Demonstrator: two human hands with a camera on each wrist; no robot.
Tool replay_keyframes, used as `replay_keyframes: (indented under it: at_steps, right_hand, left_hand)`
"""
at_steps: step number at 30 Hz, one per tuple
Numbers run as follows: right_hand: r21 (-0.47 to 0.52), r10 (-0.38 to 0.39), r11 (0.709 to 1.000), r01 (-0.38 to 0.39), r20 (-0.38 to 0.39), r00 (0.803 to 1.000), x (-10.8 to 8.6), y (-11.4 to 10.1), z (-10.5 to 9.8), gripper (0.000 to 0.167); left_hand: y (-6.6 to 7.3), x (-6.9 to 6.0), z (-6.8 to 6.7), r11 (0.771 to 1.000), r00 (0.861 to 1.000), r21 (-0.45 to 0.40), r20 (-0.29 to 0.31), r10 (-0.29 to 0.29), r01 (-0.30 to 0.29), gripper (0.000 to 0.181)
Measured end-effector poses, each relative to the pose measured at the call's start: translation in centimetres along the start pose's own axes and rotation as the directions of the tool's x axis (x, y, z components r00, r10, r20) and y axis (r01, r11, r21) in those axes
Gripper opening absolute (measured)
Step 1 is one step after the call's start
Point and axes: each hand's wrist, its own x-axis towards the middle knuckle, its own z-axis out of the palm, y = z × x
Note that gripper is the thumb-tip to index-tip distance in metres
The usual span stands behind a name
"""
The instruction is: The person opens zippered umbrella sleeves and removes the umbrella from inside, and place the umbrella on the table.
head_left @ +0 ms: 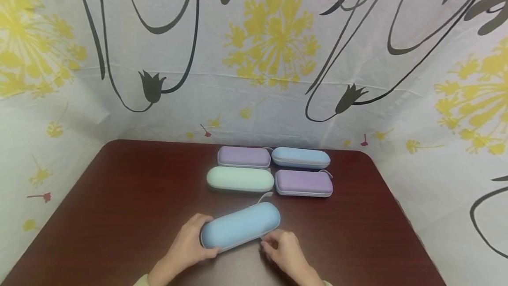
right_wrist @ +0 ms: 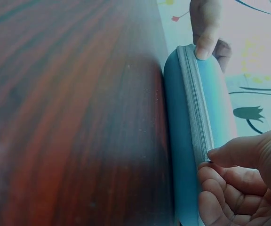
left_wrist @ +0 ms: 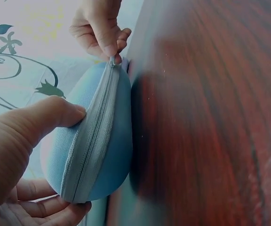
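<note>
Basically, left hand (head_left: 187, 242) grips the left end of the light-blue zip case (head_left: 240, 226), thumb on its near edge; looks like bracing against zipper drag. Right hand (head_left: 285, 251) pinches the zipper pull (left_wrist: 112, 60) toward the right end. Zip seam faces near, presumably for easy reach. Case sits between both hands at the near side of the wooden table (head_left: 119, 206), skewed, right end farther. Mint case (head_left: 240, 179) and right purple case (head_left: 304, 182) lie just beyond.
</note>
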Motion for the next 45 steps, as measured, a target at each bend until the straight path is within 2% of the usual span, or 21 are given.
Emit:
replay_keyframes:
  at_steps: [7, 17, 23, 28, 31, 37, 40, 45]
  right_hand:
    - [0.008, -0.017, 1.000, 0.017, -0.001, 1.000, 0.1, -0.1, 0.1, 0.012]
    - [0.019, -0.046, 0.999, 0.046, -0.004, 0.999, 0.2, -0.5, 0.5, 0.012]
    - [0.029, -0.075, 0.997, 0.075, -0.009, 0.997, 0.1, -0.8, 0.6, 0.013]
    - [0.029, -0.067, 0.997, 0.068, -0.006, 0.998, 0.1, -0.8, 0.7, 0.012]
    - [0.027, -0.068, 0.997, 0.068, -0.008, 0.998, 0.2, -0.7, 0.8, 0.012]
    - [0.012, -0.083, 0.996, 0.084, -0.021, 0.996, 0.3, -0.4, 0.8, 0.014]
    - [0.012, -0.098, 0.995, 0.098, -0.032, 0.995, 0.2, -0.5, 0.7, 0.015]
    - [0.028, -0.113, 0.993, 0.113, -0.030, 0.993, 0.1, -0.6, 0.8, 0.014]
  left_hand:
    - [0.5, -0.4, 0.2, 1.000, 0.999, 0.014, -0.039, -0.005, 0.006, 0.061]
    - [1.2, -0.9, 0.3, 0.998, 0.998, 0.033, -0.032, -0.059, 0.060, 0.061]
    - [1.6, -1.3, 0.5, 0.998, 0.997, 0.034, -0.046, -0.060, 0.062, 0.061]
    - [1.8, -1.5, 0.7, 0.997, 0.997, 0.036, -0.053, -0.062, 0.064, 0.061]
    - [1.9, -1.6, 0.5, 0.998, 0.999, 0.034, -0.034, -0.043, 0.044, 0.061]
    - [1.9, -1.6, -0.2, 1.000, 0.998, 0.008, 0.055, 0.003, -0.003, 0.063]
    - [1.9, -1.6, -0.3, 1.000, 0.997, 0.009, 0.072, -0.008, 0.007, 0.063]
    - [2.2, -2.1, 0.0, 0.998, 0.995, 0.035, 0.086, -0.058, 0.055, 0.064]
